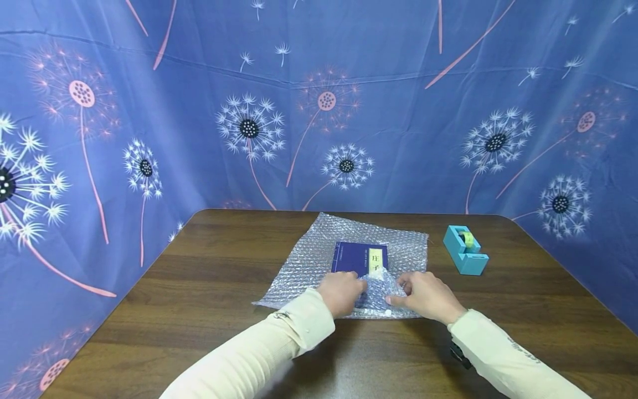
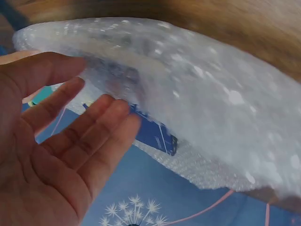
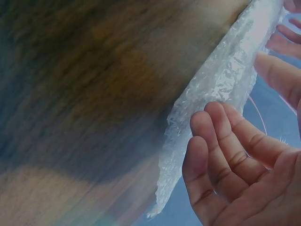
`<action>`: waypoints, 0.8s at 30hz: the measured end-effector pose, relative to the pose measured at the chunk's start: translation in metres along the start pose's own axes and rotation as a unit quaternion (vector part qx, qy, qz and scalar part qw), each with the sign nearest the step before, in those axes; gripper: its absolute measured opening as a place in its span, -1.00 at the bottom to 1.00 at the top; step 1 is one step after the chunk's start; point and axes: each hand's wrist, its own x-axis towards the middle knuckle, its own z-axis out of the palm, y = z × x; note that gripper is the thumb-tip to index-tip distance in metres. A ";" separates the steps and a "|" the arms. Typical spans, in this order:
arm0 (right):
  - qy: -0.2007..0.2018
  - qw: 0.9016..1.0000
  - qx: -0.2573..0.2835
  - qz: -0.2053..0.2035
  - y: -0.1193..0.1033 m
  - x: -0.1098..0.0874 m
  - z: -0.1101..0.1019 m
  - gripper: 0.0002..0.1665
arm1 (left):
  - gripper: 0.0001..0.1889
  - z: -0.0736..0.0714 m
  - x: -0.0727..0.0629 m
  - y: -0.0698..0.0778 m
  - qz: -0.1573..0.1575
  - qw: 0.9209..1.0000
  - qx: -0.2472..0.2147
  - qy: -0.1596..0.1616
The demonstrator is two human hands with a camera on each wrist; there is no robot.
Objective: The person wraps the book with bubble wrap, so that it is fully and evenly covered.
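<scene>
A sheet of bubble wrap (image 1: 309, 260) lies on the table with a dark blue book (image 1: 353, 256) on it, a yellow label on its cover. The near edge of the wrap is lifted and folded back over the book's lower part. My left hand (image 1: 342, 292) pinches this flap at its left side, thumb and index finger close together on the film in the left wrist view. On the flap's right side, my right hand (image 1: 427, 293) touches it with thumb and fingers apart. Its other fingers (image 3: 217, 136) bend loosely beside the film in the right wrist view.
A turquoise tape dispenser (image 1: 464, 249) with a yellow-green roll stands to the right of the wrap. The wooden table (image 1: 199, 266) ends at the back against a blue cloth (image 1: 299, 66) printed with dandelions.
</scene>
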 end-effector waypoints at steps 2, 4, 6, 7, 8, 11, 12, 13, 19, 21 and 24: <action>-0.003 1.000 0.002 -0.001 0.000 0.000 0.000 -0.41 | -0.77 0.000 0.001 0.001 -0.006 1.000 -0.019 0.008; -0.009 1.000 0.010 -0.002 0.001 0.001 -0.001 -0.41 | -0.80 0.001 0.003 0.002 -0.012 0.999 -0.034 0.011; -0.017 1.000 0.025 -0.001 0.002 0.002 -0.003 -0.42 | -0.71 0.002 0.005 0.003 -0.017 0.999 -0.039 0.006; -0.021 0.999 0.030 -0.002 0.004 0.002 -0.004 -0.44 | -0.66 0.002 0.006 0.003 -0.019 0.999 -0.041 0.000; -0.025 0.999 0.037 -0.004 0.005 0.003 -0.005 -0.45 | -0.60 0.003 0.007 0.004 -0.023 0.999 -0.042 -0.007; -0.031 0.998 0.047 -0.006 0.010 0.005 -0.010 -0.51 | -0.50 0.003 0.009 0.006 -0.031 0.998 -0.045 -0.019; -0.031 0.998 0.045 -0.006 0.013 0.006 -0.012 -0.52 | -0.49 0.003 0.010 0.007 -0.034 0.998 -0.045 -0.021; -0.028 0.999 0.044 -0.004 0.015 0.007 -0.014 -0.53 | -0.50 0.003 0.010 0.007 -0.036 0.998 -0.046 -0.021; 0.007 0.999 0.013 0.052 0.029 0.009 -0.022 -0.55 | -0.53 0.003 0.009 0.009 -0.046 0.998 -0.049 -0.011; 0.017 0.997 -0.001 0.072 0.033 0.009 -0.024 -0.53 | -0.54 0.002 0.009 0.009 -0.044 0.998 -0.048 -0.009; 0.017 0.995 -0.011 0.098 0.038 0.009 -0.025 -0.49 | -0.54 0.002 0.010 0.009 -0.038 0.998 -0.044 -0.001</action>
